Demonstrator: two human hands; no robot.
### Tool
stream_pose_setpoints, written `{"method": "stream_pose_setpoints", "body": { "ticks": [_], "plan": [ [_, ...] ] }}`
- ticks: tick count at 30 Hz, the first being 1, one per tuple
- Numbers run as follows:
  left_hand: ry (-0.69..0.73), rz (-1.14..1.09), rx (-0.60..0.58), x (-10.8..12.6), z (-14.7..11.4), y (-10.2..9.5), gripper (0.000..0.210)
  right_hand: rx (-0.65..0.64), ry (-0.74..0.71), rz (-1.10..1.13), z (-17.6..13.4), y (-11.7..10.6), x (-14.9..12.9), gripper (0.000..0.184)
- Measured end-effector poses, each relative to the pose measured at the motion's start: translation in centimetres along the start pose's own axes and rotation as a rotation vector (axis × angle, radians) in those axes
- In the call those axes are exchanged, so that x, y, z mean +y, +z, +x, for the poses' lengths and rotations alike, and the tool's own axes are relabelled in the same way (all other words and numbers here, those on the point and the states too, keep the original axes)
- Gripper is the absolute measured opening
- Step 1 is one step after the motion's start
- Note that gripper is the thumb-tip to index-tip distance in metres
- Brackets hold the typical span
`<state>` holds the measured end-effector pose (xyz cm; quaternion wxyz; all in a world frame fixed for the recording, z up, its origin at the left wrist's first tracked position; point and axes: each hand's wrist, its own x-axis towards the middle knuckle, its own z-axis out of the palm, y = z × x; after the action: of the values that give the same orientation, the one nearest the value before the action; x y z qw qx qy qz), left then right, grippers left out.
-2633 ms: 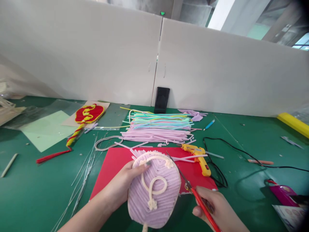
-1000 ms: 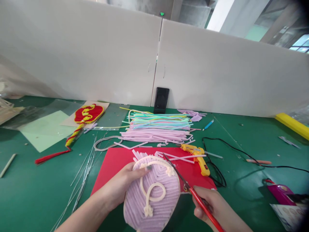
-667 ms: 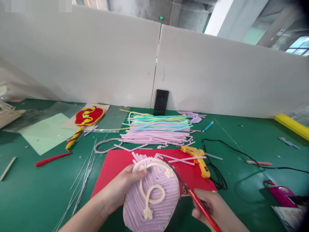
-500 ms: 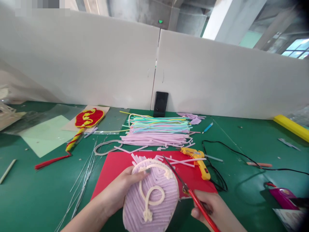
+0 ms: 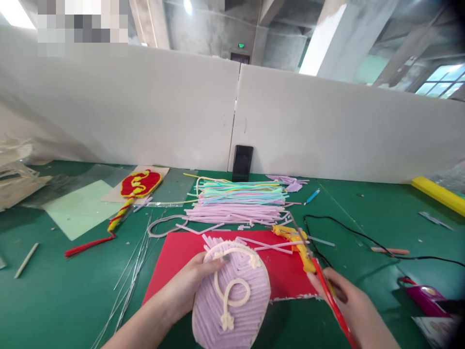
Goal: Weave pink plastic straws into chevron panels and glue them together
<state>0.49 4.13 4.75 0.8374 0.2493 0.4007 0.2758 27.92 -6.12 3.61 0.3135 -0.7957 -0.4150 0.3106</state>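
Observation:
My left hand (image 5: 191, 281) grips the upper left edge of an oval panel (image 5: 254, 286), its thumb lying on the front. Lilac pipe cleaners cover the panel in slanting rows, and a cream pipe cleaner (image 5: 242, 303) curls over them in a loop with small knotted ends. Loose lilac ends stick out past the top edge. To the right, apart from the panel, my right hand (image 5: 350, 295) holds red-handled scissors (image 5: 329, 285). Their blades point up and left, passing in front of a yellow glue gun (image 5: 288, 232) on a red mat (image 5: 178, 257).
Behind the mat lies a pile of pastel pipe cleaners (image 5: 236, 212), with a phone (image 5: 242, 163) leaning on the white partition (image 5: 308, 126). A red and yellow fan (image 5: 145, 184) and thin wires (image 5: 132, 266) lie left. The black cord (image 5: 348, 232) crosses the right side.
My right hand has drawn the scissors away from the panel to the right, and they now overlap the glue gun. The left hand keeps its hold. The whole view has tilted up slightly.

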Motion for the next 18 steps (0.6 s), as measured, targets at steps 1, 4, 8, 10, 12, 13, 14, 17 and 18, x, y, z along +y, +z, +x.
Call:
{"method": "stream_pose_setpoints", "body": {
  "ticks": [1, 4, 8, 10, 12, 13, 14, 17, 18],
  "plan": [
    [0.001, 0.004, 0.002, -0.1, 0.0, 0.1, 0.018, 0.08, 0.006, -0.121, 0.2, -1.1, 0.5, 0.035],
    [0.011, 0.032, -0.002, -0.2, -0.2, 0.3, 0.017, 0.301, -0.011, -0.446, 0.5, -4.2, 2.6, 0.029],
    [0.044, 0.039, -0.007, -0.8, -0.6, 0.5, 0.02, 0.446, -0.01, -0.636, 0.6, -6.8, 6.8, 0.026],
    [0.059, 0.015, 0.026, -1.2, -0.6, 0.4, 0.02, 0.457, -0.053, -0.683, 0.8, -7.3, 9.0, 0.026],
    [0.068, -0.011, 0.065, -1.7, -0.5, 0.2, 0.019, 0.431, -0.11, -0.724, 1.2, -7.4, 10.7, 0.029],
    [0.074, -0.022, 0.085, -1.8, -0.3, 0.1, 0.019, 0.437, -0.128, -0.74, 1.4, -7.3, 11.3, 0.032],
    [0.079, -0.03, 0.103, -2.0, -0.2, 0.0, 0.018, 0.435, -0.134, -0.753, 1.7, -7.1, 11.6, 0.035],
    [0.098, -0.057, 0.151, -2.0, 0.3, -0.5, 0.017, 0.43, -0.146, -0.777, 2.5, -6.4, 11.8, 0.037],
    [0.106, -0.07, 0.16, -2.0, 0.5, -0.7, 0.017, 0.432, -0.151, -0.781, 2.8, -6.1, 11.7, 0.037]
  ]
}}
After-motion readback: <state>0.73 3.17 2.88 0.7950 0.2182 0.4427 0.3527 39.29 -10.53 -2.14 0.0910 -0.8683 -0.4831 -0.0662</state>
